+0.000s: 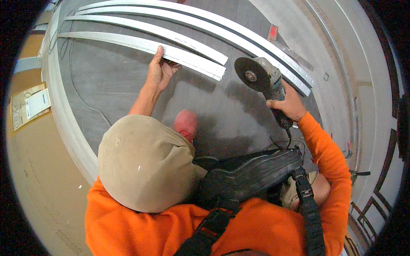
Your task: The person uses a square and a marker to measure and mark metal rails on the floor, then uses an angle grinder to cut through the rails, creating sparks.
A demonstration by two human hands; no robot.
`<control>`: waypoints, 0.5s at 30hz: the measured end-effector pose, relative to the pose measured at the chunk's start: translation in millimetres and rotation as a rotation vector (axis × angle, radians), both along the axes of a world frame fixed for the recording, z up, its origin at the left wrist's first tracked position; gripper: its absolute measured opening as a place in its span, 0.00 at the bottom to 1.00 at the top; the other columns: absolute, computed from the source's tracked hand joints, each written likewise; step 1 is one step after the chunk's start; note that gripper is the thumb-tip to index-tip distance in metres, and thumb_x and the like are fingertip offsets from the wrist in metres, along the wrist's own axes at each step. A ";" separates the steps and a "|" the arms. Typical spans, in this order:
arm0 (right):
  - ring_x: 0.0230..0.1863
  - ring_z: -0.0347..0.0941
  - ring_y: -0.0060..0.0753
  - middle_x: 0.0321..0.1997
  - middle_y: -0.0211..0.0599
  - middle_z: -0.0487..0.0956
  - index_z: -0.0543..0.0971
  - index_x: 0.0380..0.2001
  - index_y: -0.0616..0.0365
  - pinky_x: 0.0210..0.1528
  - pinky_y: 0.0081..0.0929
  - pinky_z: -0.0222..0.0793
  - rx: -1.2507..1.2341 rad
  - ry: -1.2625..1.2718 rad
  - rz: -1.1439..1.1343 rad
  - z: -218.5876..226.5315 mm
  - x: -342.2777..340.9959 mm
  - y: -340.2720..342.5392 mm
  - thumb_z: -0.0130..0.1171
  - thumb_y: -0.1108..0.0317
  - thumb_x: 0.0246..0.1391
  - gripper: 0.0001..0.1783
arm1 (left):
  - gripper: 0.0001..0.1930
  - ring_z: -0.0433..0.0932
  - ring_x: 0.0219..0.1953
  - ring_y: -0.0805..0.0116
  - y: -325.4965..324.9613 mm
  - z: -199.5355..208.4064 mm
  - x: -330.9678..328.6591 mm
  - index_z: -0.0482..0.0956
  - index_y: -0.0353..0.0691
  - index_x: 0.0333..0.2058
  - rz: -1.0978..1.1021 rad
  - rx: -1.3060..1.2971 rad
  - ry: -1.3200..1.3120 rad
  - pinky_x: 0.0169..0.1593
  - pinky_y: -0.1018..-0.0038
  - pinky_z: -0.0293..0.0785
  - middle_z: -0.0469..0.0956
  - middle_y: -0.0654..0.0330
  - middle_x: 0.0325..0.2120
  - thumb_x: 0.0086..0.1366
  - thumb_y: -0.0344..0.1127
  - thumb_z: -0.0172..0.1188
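My right hand is wrapped round the body of an angle grinder, raised above the floor at the right. The grinder's dark round disc faces left, near the ends of the strips but apart from them. With the thumb on top and fingers underneath, my left hand grips the nearest long white metal strip, close to its right end. Just beyond it a second white strip runs almost alongside. Two longer strips lie farther back.
The strips lie over a dark grey floor. A cord trails along the left, and another runs from the grinder. A red object sits at the back right. Cardboard sheeting with a framed paper is at the left.
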State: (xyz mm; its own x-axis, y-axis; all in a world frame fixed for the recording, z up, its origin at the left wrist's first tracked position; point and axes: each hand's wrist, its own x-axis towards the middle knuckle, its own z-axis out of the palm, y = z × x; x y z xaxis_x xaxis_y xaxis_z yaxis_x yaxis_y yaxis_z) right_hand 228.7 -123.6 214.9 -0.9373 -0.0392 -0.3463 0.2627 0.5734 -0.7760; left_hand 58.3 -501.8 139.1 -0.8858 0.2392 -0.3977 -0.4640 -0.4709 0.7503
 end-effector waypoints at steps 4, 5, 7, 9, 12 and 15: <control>0.58 0.72 0.45 0.57 0.51 0.76 0.66 0.62 0.63 0.64 0.34 0.61 0.004 0.051 0.051 2.1 -2.5 -1.3 0.73 0.53 0.37 0.49 | 0.27 0.73 0.52 0.57 1.7 6.5 -0.6 0.69 0.38 0.54 0.005 0.062 0.028 0.54 0.55 0.68 0.75 0.52 0.47 0.70 0.57 0.49; 0.58 0.72 0.46 0.57 0.51 0.76 0.66 0.62 0.63 0.64 0.34 0.61 0.003 0.050 0.063 5.1 -3.9 -3.3 0.73 0.53 0.37 0.49 | 0.27 0.73 0.52 0.57 -0.1 6.2 0.1 0.69 0.39 0.54 0.004 0.084 0.034 0.53 0.55 0.68 0.76 0.52 0.47 0.71 0.56 0.48; 0.59 0.72 0.47 0.57 0.53 0.76 0.67 0.61 0.65 0.64 0.34 0.62 0.026 0.083 0.084 -8.2 -3.6 2.0 0.73 0.54 0.36 0.49 | 0.26 0.74 0.51 0.58 -2.5 5.0 0.0 0.70 0.39 0.53 -0.020 0.115 0.048 0.53 0.55 0.69 0.76 0.52 0.47 0.71 0.56 0.48; 0.59 0.72 0.48 0.56 0.53 0.76 0.67 0.60 0.66 0.63 0.34 0.63 0.122 0.136 0.099 -14.8 -1.7 7.2 0.73 0.54 0.36 0.48 | 0.25 0.75 0.50 0.59 -4.5 3.5 -0.7 0.70 0.39 0.53 -0.045 0.140 0.059 0.53 0.56 0.70 0.76 0.52 0.46 0.71 0.56 0.47; 0.58 0.73 0.49 0.55 0.54 0.76 0.67 0.60 0.65 0.62 0.35 0.63 0.047 0.109 0.128 -3.4 -8.0 -2.1 0.73 0.54 0.36 0.48 | 0.25 0.76 0.49 0.60 -10.2 3.8 2.0 0.70 0.39 0.52 -0.051 0.140 0.067 0.52 0.58 0.71 0.77 0.52 0.46 0.71 0.55 0.47; 0.57 0.73 0.49 0.54 0.54 0.77 0.67 0.60 0.64 0.61 0.36 0.64 0.051 0.079 0.134 -7.1 -6.3 0.9 0.73 0.54 0.36 0.48 | 0.24 0.76 0.49 0.60 -6.2 6.0 2.7 0.70 0.39 0.52 -0.034 0.140 0.062 0.51 0.59 0.73 0.77 0.52 0.45 0.71 0.54 0.47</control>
